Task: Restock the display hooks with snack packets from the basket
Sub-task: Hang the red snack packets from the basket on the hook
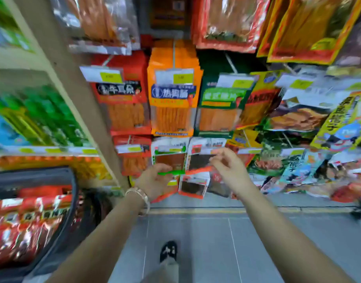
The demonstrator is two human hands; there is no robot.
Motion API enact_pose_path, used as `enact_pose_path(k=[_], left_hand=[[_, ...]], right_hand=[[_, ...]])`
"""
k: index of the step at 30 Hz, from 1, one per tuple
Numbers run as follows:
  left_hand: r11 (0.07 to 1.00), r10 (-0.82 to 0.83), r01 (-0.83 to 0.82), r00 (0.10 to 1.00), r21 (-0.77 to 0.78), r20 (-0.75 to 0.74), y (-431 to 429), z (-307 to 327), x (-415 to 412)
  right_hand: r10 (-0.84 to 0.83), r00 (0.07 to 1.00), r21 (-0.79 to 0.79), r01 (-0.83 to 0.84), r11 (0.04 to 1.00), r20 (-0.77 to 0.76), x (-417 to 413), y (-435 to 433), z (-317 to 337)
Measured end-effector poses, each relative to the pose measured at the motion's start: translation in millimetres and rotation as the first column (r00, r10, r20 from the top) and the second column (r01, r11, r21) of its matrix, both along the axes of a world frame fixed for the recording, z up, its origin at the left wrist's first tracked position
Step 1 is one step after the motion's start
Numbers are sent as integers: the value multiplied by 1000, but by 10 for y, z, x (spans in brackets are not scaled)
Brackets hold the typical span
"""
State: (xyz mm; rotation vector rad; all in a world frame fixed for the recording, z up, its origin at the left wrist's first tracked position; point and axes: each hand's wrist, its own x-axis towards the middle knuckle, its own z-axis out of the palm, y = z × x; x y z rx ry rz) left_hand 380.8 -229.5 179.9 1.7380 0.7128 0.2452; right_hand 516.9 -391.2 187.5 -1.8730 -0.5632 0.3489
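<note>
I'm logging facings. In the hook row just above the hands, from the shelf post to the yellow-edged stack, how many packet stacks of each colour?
Red stack: 1
Orange stack: 1
Green stack: 1
Yellow-edged stack: 1
Total: 4

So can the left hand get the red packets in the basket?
Probably, but not right away. The left hand holds a green-edged packet at the display. The basket sits low on that side, open on top, with nothing over the red packets.
</note>
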Motion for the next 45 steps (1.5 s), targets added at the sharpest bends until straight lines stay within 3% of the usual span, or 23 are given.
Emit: enact_pose_path(k=[3, 5, 6, 11, 15, 21, 23, 28, 33, 41, 45], left_hand=[[980, 18, -90, 927, -175, -376, -306, -757, -951], [987, -20, -82, 785, -136, -619, -514, -1122, -1597], [987, -44, -73, 738, -144, -674, -615, -1235, -1905], [933, 130, -328, 693, -149, -709, -908, -1552, -2984], [824, 314, -552, 632, -128, -709, -779, -1680, -3411], [703, 365, -696, 532, -149, -764, -213, -1894, -4076], [661, 400, -735, 513, -149, -760, 141, -1941, -4285], [640, 418, -728, 599, -247, -683, 1184, -1906, -4621], [697, 452, -676, 674, -240, -584, 2068, -1797, -4718], [734, 455, -620, 751, -276, -478, 3251, -2000, -4316], [683, 503, -677, 708, -274, -497, 3557, -2381, -4045]], right_hand=[[90, 974, -163, -126, 979, -208, -632, -242, -793], [86, 936, -302, -196, 933, -341, -1039, -414, -1256], [72, 909, -358, -233, 904, -410, -1240, -496, -1444], [168, 783, -559, -559, 613, -599, -1962, -661, -2001], [404, 624, -574, -779, 253, -669, -2223, -334, -2075], [375, 610, -602, -784, 156, -698, -2408, 643, -2071], [393, 617, -594, -780, 195, -682, -2537, 1057, -2050], [413, 646, -509, -762, 399, -643, -3079, 2084, -1943], [388, 648, -370, -723, 583, -655, -3588, 3147, -1862], [56, 653, -392, -518, 760, -755, -3603, 4301, -2652], [-140, 707, -553, -397, 732, -693, -3465, 4541, -3281]])
